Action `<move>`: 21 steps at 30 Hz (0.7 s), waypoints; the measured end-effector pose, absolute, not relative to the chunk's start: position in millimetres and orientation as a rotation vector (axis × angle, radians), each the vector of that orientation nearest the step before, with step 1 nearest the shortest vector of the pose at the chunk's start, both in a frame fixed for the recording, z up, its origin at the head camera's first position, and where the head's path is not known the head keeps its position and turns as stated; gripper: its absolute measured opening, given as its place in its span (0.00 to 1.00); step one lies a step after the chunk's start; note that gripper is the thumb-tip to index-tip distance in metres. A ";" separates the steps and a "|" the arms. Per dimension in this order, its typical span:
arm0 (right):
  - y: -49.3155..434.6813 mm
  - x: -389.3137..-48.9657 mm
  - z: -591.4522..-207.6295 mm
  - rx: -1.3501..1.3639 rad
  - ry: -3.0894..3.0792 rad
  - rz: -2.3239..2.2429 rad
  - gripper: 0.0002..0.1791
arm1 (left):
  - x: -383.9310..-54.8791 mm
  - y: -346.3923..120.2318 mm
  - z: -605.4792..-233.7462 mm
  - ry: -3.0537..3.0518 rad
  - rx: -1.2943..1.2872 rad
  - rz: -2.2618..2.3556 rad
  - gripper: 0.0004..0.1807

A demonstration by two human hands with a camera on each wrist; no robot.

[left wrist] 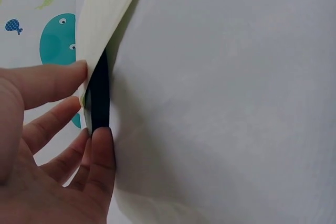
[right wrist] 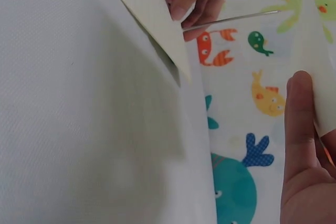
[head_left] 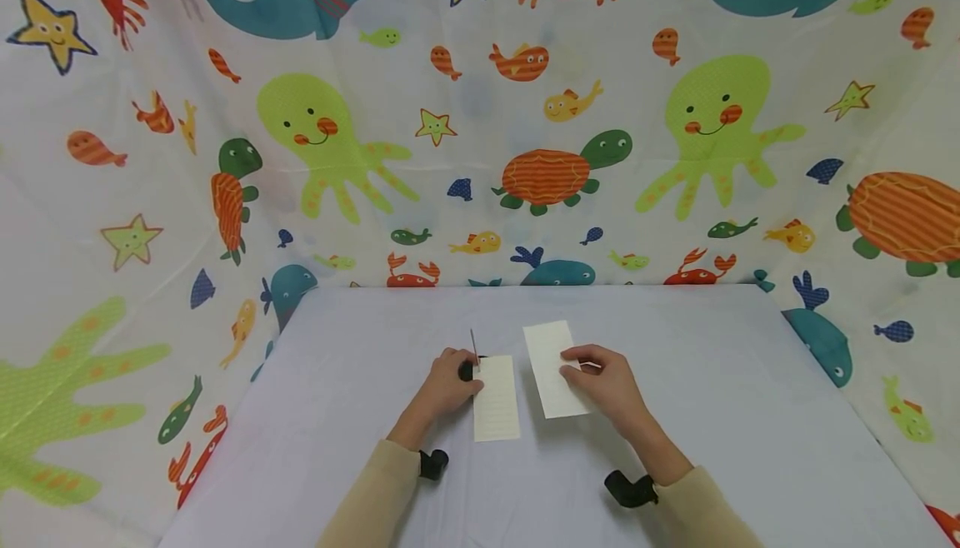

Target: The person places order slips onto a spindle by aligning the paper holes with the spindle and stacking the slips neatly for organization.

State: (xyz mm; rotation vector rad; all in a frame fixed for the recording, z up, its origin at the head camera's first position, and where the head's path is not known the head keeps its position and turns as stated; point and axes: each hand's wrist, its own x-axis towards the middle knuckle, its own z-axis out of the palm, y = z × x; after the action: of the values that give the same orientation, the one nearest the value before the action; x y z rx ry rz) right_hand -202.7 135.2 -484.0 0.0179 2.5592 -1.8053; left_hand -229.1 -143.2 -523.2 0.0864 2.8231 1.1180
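My left hand [head_left: 447,383] pinches a small lined cream paper [head_left: 496,402] by its left edge, thumb on the front. Behind the paper, the same fingers hold what looks like scissors: a black handle [left wrist: 100,95] in the left wrist view and a thin metal blade [right wrist: 236,18] in the right wrist view, pointing away from me. The paper covers much of the handle. To the right, my right hand [head_left: 604,381] grips a larger pale sheet of paper [head_left: 551,373] by its right edge, between thumb and fingers. The two papers stand side by side, a narrow gap between them.
A white-covered table [head_left: 300,465] spreads under both hands. Behind it and along the sides hangs a white curtain [head_left: 480,231] printed with sea animals. A black wrist camera [head_left: 630,490] sits on the right wrist, another [head_left: 433,465] on the left.
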 end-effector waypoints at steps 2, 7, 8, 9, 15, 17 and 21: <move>131.8 -203.0 -483.3 0.007 2.563 -1.817 0.13 | -229.3 -143.6 -524.2 2.821 0.080 1.115 0.18; 123.1 -203.5 -480.2 -0.006 2.583 -1.832 0.12 | -229.7 -144.1 -524.7 2.827 0.096 1.113 0.17; 121.6 -203.2 -479.6 -0.012 2.582 -1.840 0.12 | -229.3 -144.1 -524.7 2.829 0.097 1.117 0.17; 120.0 -202.9 -479.2 -0.018 2.583 -1.845 0.12 | -228.7 -144.2 -524.6 2.834 0.101 1.119 0.17; 111.2 -200.4 -477.0 -0.085 2.605 -1.870 0.11 | -226.0 -144.9 -525.6 2.853 0.114 1.150 0.16; 107.9 -199.8 -475.7 -0.098 2.596 -1.880 0.11 | -225.2 -145.2 -525.5 2.843 0.095 1.170 0.15; 101.9 -199.1 -473.3 -0.123 2.566 -1.914 0.11 | -222.9 -145.4 -523.6 2.835 0.041 1.198 0.15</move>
State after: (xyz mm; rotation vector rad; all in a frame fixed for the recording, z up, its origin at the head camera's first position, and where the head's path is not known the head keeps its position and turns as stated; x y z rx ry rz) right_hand -199.1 101.9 -473.3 -0.1226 2.5662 -1.9142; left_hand -222.9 -145.4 -523.6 0.0410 2.8347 1.1978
